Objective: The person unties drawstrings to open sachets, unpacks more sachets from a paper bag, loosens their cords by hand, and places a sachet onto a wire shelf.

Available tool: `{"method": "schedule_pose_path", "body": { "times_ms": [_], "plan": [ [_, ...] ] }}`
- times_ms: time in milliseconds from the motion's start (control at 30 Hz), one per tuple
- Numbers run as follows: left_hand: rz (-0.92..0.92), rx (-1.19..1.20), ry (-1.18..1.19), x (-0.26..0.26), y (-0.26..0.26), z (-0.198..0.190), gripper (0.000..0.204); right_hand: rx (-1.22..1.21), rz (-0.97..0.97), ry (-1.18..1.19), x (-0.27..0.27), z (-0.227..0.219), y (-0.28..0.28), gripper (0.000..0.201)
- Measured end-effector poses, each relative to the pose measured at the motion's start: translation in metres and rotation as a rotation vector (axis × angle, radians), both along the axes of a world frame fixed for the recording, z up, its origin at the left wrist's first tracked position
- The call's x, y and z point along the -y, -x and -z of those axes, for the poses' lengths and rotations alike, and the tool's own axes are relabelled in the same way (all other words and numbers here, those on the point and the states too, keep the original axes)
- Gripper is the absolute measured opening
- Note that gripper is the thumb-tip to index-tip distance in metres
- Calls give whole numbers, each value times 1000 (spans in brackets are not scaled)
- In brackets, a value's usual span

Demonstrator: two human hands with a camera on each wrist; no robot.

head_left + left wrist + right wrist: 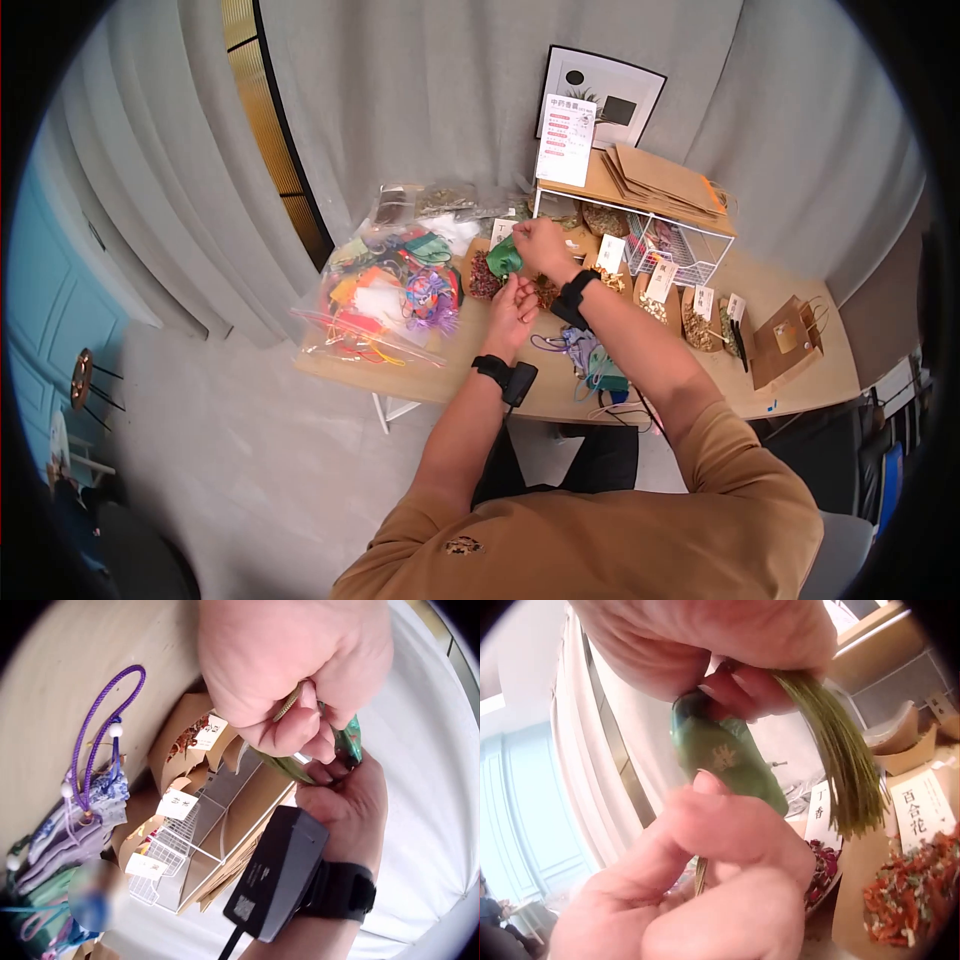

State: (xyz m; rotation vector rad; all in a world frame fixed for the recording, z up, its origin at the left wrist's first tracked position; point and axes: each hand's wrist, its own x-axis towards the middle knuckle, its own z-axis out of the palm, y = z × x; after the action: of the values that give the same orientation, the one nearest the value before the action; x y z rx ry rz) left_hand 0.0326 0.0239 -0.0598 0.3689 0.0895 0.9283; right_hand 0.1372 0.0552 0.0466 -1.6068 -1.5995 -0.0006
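Observation:
A small green sachet with a pale gold print is held up over the table between both hands. My right hand grips its top edge, and an olive-green tassel hangs from those fingers in the right wrist view. Below, my left hand pinches the sachet's lower end with curled fingers. A gold braided cord shows between the left fingers in the left wrist view. Beside the hands, a paper tray of dark red dried buds stands with a white label. The fingers partly hide the sachet's ends.
At the left lies a clear plastic bag of colourful pouches and cords. Finished-looking sachets lie near the front edge. Labelled herb trays run rightward to a brown paper bag. Behind them stands a white wire rack.

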Motion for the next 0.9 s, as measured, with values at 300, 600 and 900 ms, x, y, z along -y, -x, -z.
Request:
{"method": "schedule_pose_path", "body": {
  "times_ms": [300, 600, 900],
  "plan": [
    [14, 70, 39, 1, 1, -2, 25, 54, 19, 255, -37, -21, 8, 19],
    [-7, 90, 74, 1, 2, -2, 21, 33, 68, 278, -46, -28, -4, 19],
    [-215, 4, 93, 12, 4, -22, 27, -239, -214, 101, 15, -2, -27, 26]
  ]
}}
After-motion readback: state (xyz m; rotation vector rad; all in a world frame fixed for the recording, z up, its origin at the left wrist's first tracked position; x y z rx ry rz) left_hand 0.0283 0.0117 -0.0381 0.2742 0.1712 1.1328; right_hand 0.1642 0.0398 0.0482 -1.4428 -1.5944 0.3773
